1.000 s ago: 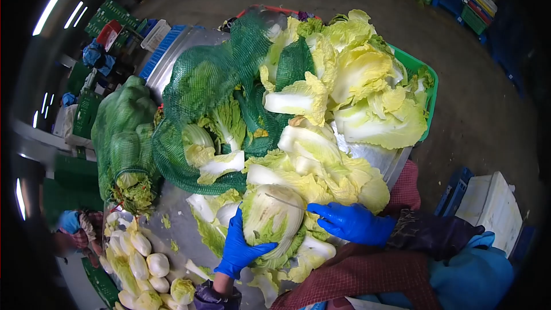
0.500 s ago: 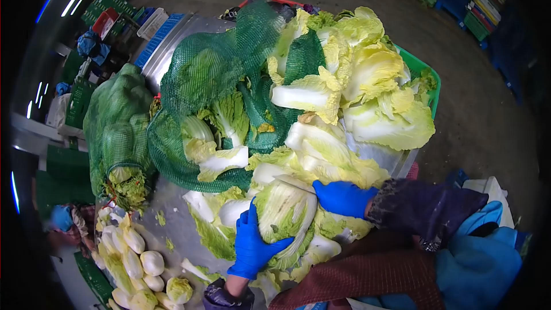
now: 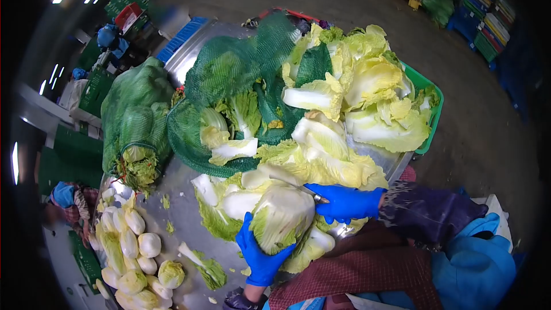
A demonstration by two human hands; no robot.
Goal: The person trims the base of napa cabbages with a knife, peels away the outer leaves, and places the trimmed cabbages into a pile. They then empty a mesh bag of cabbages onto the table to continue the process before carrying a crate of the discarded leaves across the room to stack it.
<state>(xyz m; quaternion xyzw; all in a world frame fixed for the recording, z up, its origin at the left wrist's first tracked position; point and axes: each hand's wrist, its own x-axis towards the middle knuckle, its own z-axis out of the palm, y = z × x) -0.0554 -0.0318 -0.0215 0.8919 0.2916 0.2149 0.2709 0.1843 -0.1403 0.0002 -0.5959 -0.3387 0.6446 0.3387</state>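
A napa cabbage [image 3: 287,215] lies on loose leaves in front of me, its pale ribs turned up. My left hand [image 3: 261,255], in a blue glove, grips its near side with thumb and fingers spread around it. In my right hand [image 3: 347,202], also gloved in blue, is a knife [image 3: 319,198]; its handle shows at the fingers and the blade reaches left along the cabbage's far edge. Loose cabbage leaves [image 3: 324,143] are heaped just beyond. Behind them, green mesh netting [image 3: 198,89] surrounds more cabbage.
Trimmed cabbages [image 3: 138,247] sit at the left of the metal table [image 3: 186,195]. A full green mesh sack [image 3: 138,115] stands behind them. Leaves overhang a green crate [image 3: 437,109] at the far right. Another person [image 3: 74,201] is at the left edge.
The view has shifted, so the table sits further right. The cabbage now shows more white rib upward, and the right hand's grip has turned, exposing the knife handle.
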